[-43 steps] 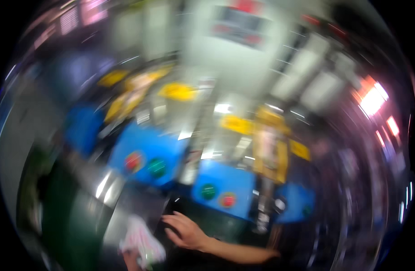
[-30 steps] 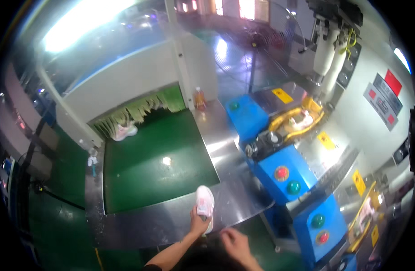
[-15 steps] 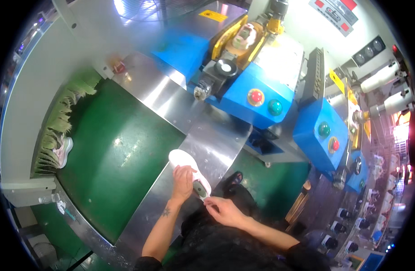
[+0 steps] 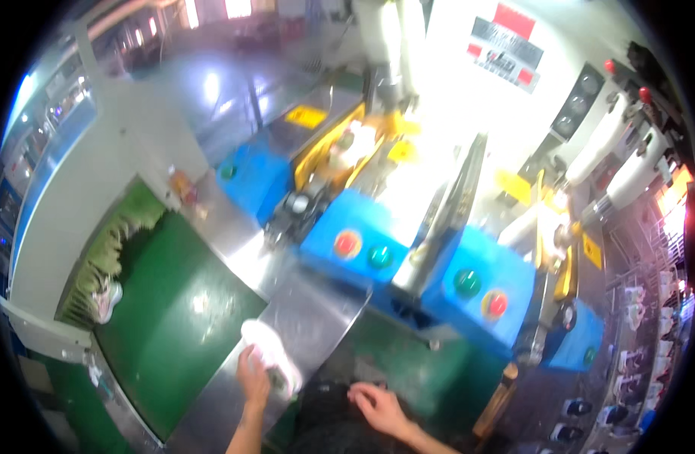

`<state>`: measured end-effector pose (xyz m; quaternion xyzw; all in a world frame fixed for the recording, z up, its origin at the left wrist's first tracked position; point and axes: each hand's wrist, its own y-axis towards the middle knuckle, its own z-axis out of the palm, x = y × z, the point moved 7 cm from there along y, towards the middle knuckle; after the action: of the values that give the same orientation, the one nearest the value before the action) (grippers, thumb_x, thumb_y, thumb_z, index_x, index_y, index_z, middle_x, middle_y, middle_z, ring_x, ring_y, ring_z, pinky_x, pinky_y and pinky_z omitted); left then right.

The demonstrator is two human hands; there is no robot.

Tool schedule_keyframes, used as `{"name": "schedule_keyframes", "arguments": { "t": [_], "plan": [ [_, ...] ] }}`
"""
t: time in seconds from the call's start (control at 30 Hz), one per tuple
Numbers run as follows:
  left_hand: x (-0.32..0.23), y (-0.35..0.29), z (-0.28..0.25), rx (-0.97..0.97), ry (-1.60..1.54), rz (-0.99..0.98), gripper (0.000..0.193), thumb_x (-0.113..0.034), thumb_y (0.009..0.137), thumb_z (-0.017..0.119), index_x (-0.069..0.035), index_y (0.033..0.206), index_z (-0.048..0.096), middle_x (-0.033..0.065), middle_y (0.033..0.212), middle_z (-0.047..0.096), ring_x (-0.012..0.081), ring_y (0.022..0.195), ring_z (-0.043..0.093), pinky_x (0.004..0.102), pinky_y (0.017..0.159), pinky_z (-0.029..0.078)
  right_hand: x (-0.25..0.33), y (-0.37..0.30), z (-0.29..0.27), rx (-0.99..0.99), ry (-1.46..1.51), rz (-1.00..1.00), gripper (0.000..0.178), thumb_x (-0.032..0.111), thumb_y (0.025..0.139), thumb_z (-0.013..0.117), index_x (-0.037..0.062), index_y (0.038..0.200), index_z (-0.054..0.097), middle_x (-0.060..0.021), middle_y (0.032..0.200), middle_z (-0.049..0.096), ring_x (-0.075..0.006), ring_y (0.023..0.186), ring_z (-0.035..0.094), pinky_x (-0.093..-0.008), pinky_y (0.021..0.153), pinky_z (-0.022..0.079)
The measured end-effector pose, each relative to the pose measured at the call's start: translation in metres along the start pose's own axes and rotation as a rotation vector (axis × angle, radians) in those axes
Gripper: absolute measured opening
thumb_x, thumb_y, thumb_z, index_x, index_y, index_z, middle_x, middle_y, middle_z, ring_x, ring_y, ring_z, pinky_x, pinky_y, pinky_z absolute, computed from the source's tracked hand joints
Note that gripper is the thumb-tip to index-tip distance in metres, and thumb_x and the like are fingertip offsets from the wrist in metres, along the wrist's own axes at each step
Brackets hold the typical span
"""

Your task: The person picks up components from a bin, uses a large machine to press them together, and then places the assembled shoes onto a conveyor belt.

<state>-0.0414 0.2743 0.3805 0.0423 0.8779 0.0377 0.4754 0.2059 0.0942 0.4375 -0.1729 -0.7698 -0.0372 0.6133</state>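
Observation:
A white shoe [image 4: 266, 344] lies over the metal ledge, toe pointing away and its opening toward me. My left hand [image 4: 254, 376] grips its left side, fingers over the upper. My right hand [image 4: 381, 408] is off to the right in front of my dark clothing, apart from the shoe. Its fingers are loosely bent, somewhat blurred, with nothing seen in them. Ahead, another shoe [image 4: 355, 144] sits between yellow side plates in a blue-fronted machine [image 4: 351, 216].
A second blue station [image 4: 480, 265] with green and red buttons stands to the right. The metal ledge [image 4: 317, 310] borders a green conveyor belt [image 4: 188, 303]. At left, a shoe [image 4: 105, 301] sits by a green fringe curtain [image 4: 98, 265]. Racks of shoes [image 4: 631, 363] line the far right.
My right hand has let go of the shoe's heel and moved away to the right. The left hand still holds the shoe. The view has swung up and to the right.

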Motion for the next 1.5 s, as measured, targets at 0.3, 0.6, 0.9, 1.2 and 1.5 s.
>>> {"name": "schedule_keyframes", "arguments": {
  "t": [0.3, 0.6, 0.9, 1.2, 1.5],
  "plan": [
    [-0.236, 0.217, 0.086, -0.045, -0.264, 0.508, 0.043, -0.011, 0.085, 0.059, 0.002, 0.123, 0.044, 0.0199, 0.121, 0.053, 0.031, 0.117, 0.05, 0.0371, 0.099, 0.038, 0.017, 0.037, -0.064, -0.113, 0.133, 0.052, 0.02, 0.011, 0.091, 0.055, 0.0003, 0.107, 0.061, -0.0112, 0.088, 0.069, -0.0173, 0.082, 0.066, -0.0281, 0.074, 0.051],
    [-0.295, 0.38, 0.312, 0.218, 0.452, 0.943, 0.057, -0.029, 0.088, 0.053, 0.004, 0.131, 0.036, 0.0305, 0.105, 0.055, 0.0419, 0.095, 0.052, 0.0456, 0.083, 0.043, 0.036, 0.091, -0.072, -0.268, 0.327, 0.232, 0.019, 0.01, 0.092, 0.054, 0.0013, 0.106, 0.062, -0.0101, 0.09, 0.069, -0.0135, 0.083, 0.064, -0.0272, 0.075, 0.05],
    [-0.347, 0.416, 0.233, 0.628, 0.119, 0.282, 0.042, -0.034, 0.084, 0.055, 0.005, 0.099, 0.06, 0.0256, 0.094, 0.064, 0.036, 0.086, 0.064, 0.0412, 0.071, 0.05, 0.031, 0.123, -0.06, -0.081, 0.459, 0.277, 0.02, 0.009, 0.094, 0.051, -0.0009, 0.108, 0.06, -0.0073, 0.092, 0.067, -0.0133, 0.09, 0.061, -0.028, 0.08, 0.048],
    [-0.219, 0.122, 0.008, 0.294, -0.418, 0.105, 0.064, -0.033, 0.083, 0.065, 0.003, 0.13, 0.041, 0.0117, 0.118, 0.052, 0.0214, 0.108, 0.052, 0.0344, 0.095, 0.04, 0.096, 0.198, -0.019, 0.323, 0.596, -0.069, 0.08, 0.02, 0.08, 0.07, 0.0086, 0.144, 0.023, -0.0141, 0.135, 0.044, -0.0274, 0.126, 0.042, -0.0372, 0.104, 0.035],
    [-0.234, -0.04, -0.059, 0.372, -0.603, 0.224, 0.072, -0.037, 0.083, 0.064, 0.005, 0.132, 0.034, 0.0207, 0.126, 0.05, 0.0312, 0.127, 0.04, 0.0461, 0.109, 0.023, 0.062, 0.008, 0.069, 0.99, 0.661, 0.756, 0.071, 0.044, 0.089, 0.053, -0.0001, 0.14, 0.03, -0.0118, 0.135, 0.045, -0.0235, 0.125, 0.043, -0.035, 0.106, 0.032]
  ]
}}
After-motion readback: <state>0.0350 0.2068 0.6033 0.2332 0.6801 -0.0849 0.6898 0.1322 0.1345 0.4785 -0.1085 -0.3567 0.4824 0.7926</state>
